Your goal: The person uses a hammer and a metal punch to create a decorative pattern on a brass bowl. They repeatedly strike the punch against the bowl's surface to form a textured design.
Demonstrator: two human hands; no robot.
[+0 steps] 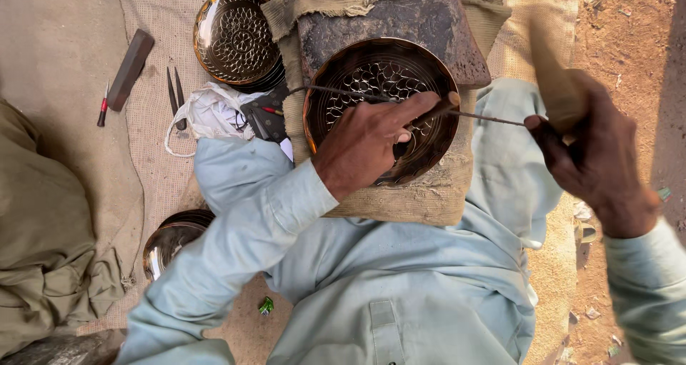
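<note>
A round brass plate [336, 72] with an engraved loop pattern leans against a dark stone block [400, 18] on burlap. My left hand [368, 142] rests inside the plate, fingers pinched on a short chisel [437, 109] whose tip touches the metal. My right hand [597, 158] is raised at the right, gripping a wooden mallet [554, 68] that is blurred. A thin metal rod [486, 116] crosses the plate from left to right, its end at my right fingers.
A second engraved brass plate [232, 36] lies at the upper left, a third plate [171, 240] by my left elbow. A dark bar [130, 68], small tools [175, 93], a red-handled tool [103, 108] and a white cloth bundle [211, 111] lie on the burlap.
</note>
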